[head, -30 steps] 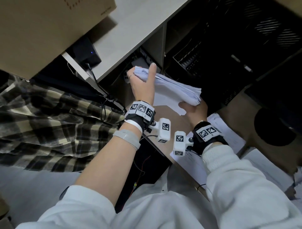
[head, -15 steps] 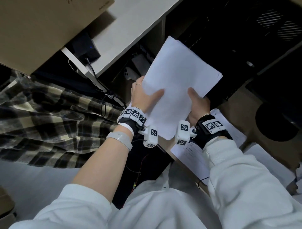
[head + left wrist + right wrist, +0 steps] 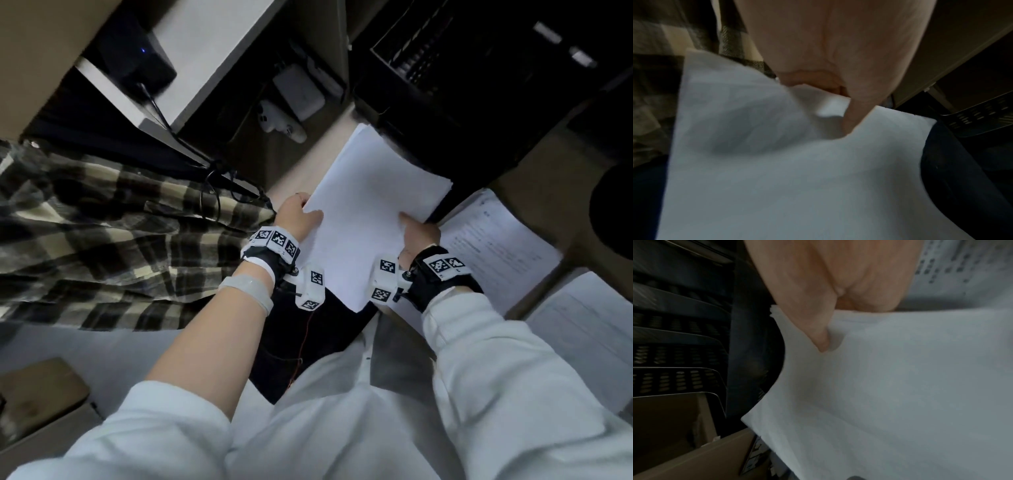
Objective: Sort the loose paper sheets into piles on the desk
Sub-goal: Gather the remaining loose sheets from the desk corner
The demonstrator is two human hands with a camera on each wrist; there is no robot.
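Gripping blank paper stack (image 3: 370, 205), both hands (image 3: 298, 219) beside black trays (image 3: 678, 356)

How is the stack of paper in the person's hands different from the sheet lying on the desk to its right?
The held stack shows a blank face; the desk sheet carries printed lines. The held stack is gripped by the left hand and right hand, while the desk sheet lies flat, untouched. Both are white paper.

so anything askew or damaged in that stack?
Mostly fine. The paper stack is held by both hands, left hand and right hand. One oddity: near the left thumb a sheet corner is bent up. Edges at the right grip look slightly fanned.
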